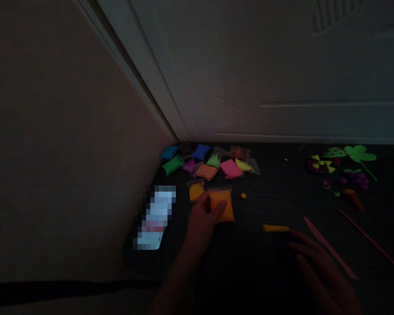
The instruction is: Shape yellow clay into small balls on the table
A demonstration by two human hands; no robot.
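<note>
In dim light my left hand (203, 218) grips an orange clay packet (223, 205) lying on the dark floor. My right hand (318, 262) rests flat on the floor with its fingers stretched out, the fingertips next to a rolled orange clay stick (275, 228). A small orange clay ball (243, 196) lies just beyond the packet. A second orange-yellow packet (196, 190) sits to the left of the held one.
Several coloured clay packets (206, 164) are heaped near the door corner. Two pink modelling sticks (328, 247) (371, 240) lie at the right. Finished clay shapes (344, 168) lie at the far right. A white door (249, 65) and a wall (52, 131) close the space. A blurred-out bottle shape (156, 217) lies left.
</note>
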